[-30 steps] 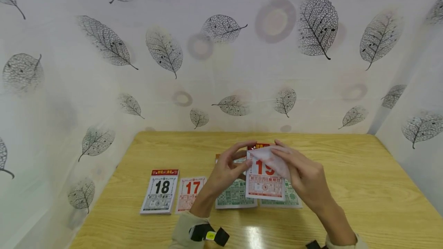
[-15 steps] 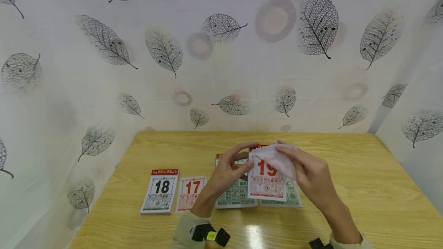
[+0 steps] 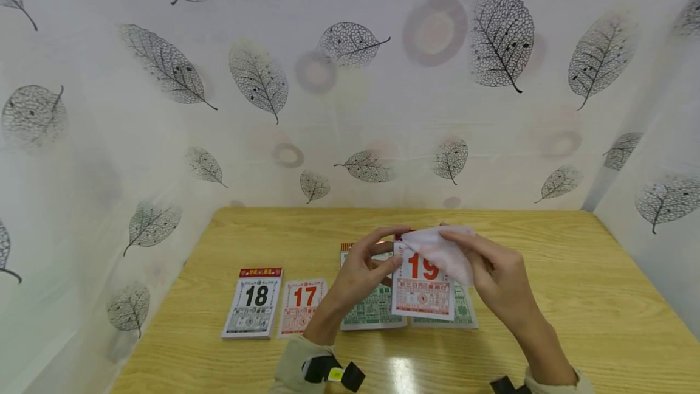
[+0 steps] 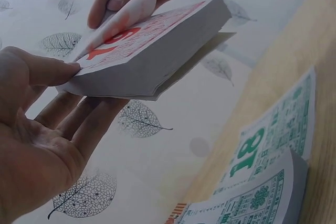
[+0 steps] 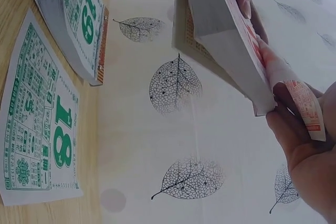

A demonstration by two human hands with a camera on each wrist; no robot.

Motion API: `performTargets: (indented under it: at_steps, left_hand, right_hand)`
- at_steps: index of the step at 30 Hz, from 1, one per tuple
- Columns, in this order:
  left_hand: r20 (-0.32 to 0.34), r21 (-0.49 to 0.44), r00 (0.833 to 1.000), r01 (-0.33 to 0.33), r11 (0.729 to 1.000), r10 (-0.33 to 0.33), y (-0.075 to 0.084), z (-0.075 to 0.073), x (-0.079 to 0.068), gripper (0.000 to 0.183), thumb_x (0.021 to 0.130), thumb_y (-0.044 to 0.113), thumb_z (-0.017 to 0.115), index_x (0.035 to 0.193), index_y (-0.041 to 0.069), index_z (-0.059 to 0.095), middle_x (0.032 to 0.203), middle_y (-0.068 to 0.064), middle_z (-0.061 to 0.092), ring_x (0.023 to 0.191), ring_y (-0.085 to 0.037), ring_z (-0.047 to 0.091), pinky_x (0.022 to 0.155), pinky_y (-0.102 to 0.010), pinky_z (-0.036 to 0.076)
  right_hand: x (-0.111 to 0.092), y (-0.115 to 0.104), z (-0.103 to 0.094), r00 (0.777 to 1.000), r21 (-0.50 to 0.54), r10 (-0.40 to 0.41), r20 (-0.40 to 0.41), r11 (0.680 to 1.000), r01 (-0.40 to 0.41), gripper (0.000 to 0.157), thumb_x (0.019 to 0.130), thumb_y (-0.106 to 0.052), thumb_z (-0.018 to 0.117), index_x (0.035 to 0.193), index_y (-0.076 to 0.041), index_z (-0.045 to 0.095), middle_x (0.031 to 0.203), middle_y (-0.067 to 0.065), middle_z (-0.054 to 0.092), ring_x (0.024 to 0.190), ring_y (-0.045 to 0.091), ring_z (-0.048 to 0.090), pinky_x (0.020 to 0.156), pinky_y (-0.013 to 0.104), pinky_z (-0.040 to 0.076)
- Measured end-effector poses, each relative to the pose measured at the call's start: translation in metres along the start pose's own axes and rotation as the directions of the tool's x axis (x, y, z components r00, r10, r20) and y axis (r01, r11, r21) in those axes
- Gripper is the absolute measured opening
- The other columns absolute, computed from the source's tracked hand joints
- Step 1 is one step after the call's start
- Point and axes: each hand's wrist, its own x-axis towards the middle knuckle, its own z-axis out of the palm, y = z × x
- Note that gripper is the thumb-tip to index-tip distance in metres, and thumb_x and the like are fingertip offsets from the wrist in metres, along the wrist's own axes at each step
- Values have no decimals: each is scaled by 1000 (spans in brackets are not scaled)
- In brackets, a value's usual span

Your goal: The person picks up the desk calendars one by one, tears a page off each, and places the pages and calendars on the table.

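Observation:
A thick tear-off calendar (image 3: 423, 297) with a red 19 is held up above the table. My left hand (image 3: 358, 275) grips its upper left edge, thumb on the front; the left wrist view shows the fingers beneath the pad (image 4: 168, 56). With my right hand (image 3: 500, 281) I pinch a thin calendar sheet (image 3: 445, 253), which is lifted and folded diagonally over part of the 19. Its red-printed corner (image 5: 306, 106) hangs by my right fingers in the right wrist view. The sheet still meets the pad near the top left.
On the wooden table (image 3: 574, 297) lie a calendar with a black 18 (image 3: 254, 303) and a loose red 17 sheet (image 3: 302, 303) at left. Behind my hands lie a green 19 calendar (image 5: 84, 19) and a loose green 18 sheet (image 5: 42, 129). A leaf-patterned curtain (image 3: 361, 114) surrounds the table.
My right hand has moved slightly right, pulling the lifted sheet further off the pad's right side. The held calendar has shifted a little to the right.

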Motion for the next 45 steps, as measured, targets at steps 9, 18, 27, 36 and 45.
performTargets:
  at_steps: [9,18,27,36,45]
  left_hand:
    - [-13,-8,1000,1,1000,-1,1,1,-1,46,103,3,59,148,10,52,136,-20,63,93,-24,76,69,-51,63]
    - [-20,33,1000,-5,999,5,0,0,1,47,102,1,60,147,7,52,143,-21,57,94,-30,75,68,-38,64]
    - [-26,30,999,-17,999,18,-1,2,1,46,101,-1,60,146,4,53,143,-20,56,102,-36,72,73,-36,64]
    - [-20,19,1000,-11,1000,11,0,2,0,46,102,1,60,147,6,52,138,-20,61,100,-25,74,76,-41,64]
    - [7,-2,1000,-14,1000,14,-1,1,0,45,102,2,60,146,7,52,136,-22,61,103,-25,73,78,-44,64]
  right_hand:
    - [3,-6,-1,1000,-14,22,-3,1000,-22,44,86,29,52,111,3,77,114,21,74,53,-11,20,41,11,27]
    - [-2,0,-11,987,12,157,18,988,-157,38,93,21,55,114,-1,77,106,11,76,44,-4,26,37,14,29]
    - [0,-3,-12,982,21,190,18,981,-190,35,93,20,58,114,-1,77,99,11,74,44,-3,28,36,15,30]
    - [-2,-1,-15,965,69,260,-22,964,-258,30,96,17,57,114,2,76,112,0,75,39,4,29,33,19,32]
    - [-1,-1,-21,940,134,341,-29,933,-335,26,100,11,54,116,5,74,115,1,74,42,5,33,34,25,34]
